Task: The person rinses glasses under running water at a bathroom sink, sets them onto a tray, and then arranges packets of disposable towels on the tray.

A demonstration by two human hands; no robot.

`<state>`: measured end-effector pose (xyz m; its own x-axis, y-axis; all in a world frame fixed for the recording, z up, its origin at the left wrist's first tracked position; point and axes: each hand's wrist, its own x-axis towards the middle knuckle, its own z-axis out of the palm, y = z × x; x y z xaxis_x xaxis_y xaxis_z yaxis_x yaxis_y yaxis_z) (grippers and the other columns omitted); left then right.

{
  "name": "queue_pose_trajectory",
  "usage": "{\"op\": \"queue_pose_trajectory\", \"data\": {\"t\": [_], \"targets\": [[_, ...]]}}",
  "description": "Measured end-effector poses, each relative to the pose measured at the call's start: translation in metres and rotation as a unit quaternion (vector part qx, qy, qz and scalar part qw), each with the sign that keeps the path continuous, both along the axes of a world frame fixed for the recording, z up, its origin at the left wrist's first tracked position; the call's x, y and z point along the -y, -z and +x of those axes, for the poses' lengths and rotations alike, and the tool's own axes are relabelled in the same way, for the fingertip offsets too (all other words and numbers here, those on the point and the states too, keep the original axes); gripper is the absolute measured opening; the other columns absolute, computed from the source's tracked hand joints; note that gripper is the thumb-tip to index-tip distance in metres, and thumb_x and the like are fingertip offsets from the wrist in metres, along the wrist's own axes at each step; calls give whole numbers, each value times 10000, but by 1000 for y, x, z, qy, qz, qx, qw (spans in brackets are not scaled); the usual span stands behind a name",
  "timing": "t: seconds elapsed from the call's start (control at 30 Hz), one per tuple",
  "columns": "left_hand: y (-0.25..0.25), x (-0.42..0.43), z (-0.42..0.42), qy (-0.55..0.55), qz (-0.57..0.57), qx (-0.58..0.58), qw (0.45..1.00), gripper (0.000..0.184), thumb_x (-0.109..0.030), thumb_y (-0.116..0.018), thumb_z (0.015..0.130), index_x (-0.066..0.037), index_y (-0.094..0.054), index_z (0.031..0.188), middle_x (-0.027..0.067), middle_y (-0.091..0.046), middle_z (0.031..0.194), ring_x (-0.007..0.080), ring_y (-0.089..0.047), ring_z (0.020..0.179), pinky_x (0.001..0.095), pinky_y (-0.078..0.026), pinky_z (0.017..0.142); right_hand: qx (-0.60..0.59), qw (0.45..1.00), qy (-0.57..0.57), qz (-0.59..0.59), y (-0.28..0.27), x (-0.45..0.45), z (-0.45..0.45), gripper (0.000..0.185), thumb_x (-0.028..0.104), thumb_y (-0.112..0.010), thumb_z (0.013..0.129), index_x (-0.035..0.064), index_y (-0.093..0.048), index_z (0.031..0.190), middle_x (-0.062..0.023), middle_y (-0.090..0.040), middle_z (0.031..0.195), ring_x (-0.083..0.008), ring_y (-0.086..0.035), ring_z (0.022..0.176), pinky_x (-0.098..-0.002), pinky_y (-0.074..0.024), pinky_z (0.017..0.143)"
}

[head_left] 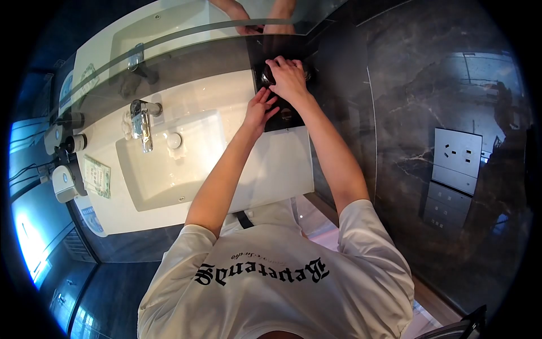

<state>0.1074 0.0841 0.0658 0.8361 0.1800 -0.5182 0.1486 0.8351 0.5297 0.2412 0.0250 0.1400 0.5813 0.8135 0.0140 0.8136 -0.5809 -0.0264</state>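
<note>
My right hand [289,80] reaches to the back right corner of the counter, its fingers curled over a dark, shiny, rounded object [267,74]. What kind of object it is I cannot make out. Just below it, my left hand [260,111] hovers with the fingers apart, holding nothing visible. Under both hands lies a black tray [288,120] on the white counter. A second small shiny item [307,72] shows partly behind my right hand.
Left of my arms is a white washbasin [169,189] with a chrome faucet [144,124]. A green-patterned packet [97,176] and white dispensers [68,182] stand at the far left. A mirror [186,34] runs behind; a dark marble wall with a socket panel [456,159] rises right.
</note>
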Motion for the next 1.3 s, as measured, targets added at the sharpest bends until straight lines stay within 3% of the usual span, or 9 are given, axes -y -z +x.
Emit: {"op": "queue_pose_trajectory", "data": {"t": [0.4,0.73,0.8,0.9,0.97,1.0,1.03,1.1,1.3], "targets": [[2,0,-2,-17,-20,5,1000,798,139,-392,906,-25,-113,1635,114,-237,1693,331,-379,1482,488,-419,1149,-4,1000,5,-11,-2,-3,-2,770,295,-918,649,159,-606,1341,-71,-627,1196,-258,-637,1132,-455,-418,1013],[-7,-4,-23,-8,-7,-6,1000,731,102,-453,923,-41,-251,1610,110,-291,1672,296,-472,1409,468,-447,1123,-1,1000,9,-15,8,-1,-3,794,315,-913,670,145,-575,1369,-116,-589,1270,-299,-592,1203,-598,-332,1126],[-18,-4,-35,5,60,-44,997,673,71,-479,936,-30,-319,1582,109,-383,1628,276,-534,1351,436,-474,1083,-2,1000,0,-18,6,0,-8,824,325,-912,678,142,-557,1398,-134,-576,1307,-312,-568,1249,-628,-293,1164],[0,-5,-54,-1,198,-38,979,583,-7,-520,967,-67,-425,1539,94,-524,1530,240,-580,1301,370,-485,1037,19,999,19,32,9,0,-25,933,351,-894,723,130,-443,1510,-208,-455,1487,-392,-386,1444,-663,-194,1205],[15,-14,-76,-18,445,-27,895,575,-42,-582,927,-42,-477,1493,156,-571,1476,306,-562,1339,386,-459,1089,-2,990,2,144,-2,-2,-51,771,229,-847,781,99,-493,1454,-200,-464,1483,-390,-387,1442,-602,-255,1203],[-22,-16,-95,5,511,-78,856,575,-41,-592,909,-23,-491,1474,187,-576,1462,342,-548,1354,401,-446,1111,-21,981,-1,194,-6,-2,-68,691,171,-818,808,92,-519,1425,-199,-474,1470,-391,-399,1430,-573,-278,1203],[-26,-16,-112,-7,513,-88,854,575,-41,-592,909,-23,-491,1474,187,-576,1462,342,-548,1354,401,-446,1111,-35,972,1,230,-3,-1,-86,629,126,-783,822,86,-537,1399,-195,-484,1459,-392,-416,1413,-549,-301,1192],[-29,-23,-145,-1,633,-111,766,594,-37,-605,866,-6,-496,1449,243,-567,1434,418,-578,1256,466,-455,1093,-76,953,6,293,-1,-3,-124,484,38,-701,846,63,-586,1315,-181,-511,1420,-393,-475,1346,-502,-371,1144],[-3,-27,-263,-21,640,-166,750,592,-32,-612,860,-16,-505,1442,256,-564,1426,430,-552,1275,469,-439,1104,-205,935,-30,287,38,1,-220,361,8,-643,872,74,-630,1227,-149,-506,1393,-361,-521,1273,-444,-493,1011]]}}
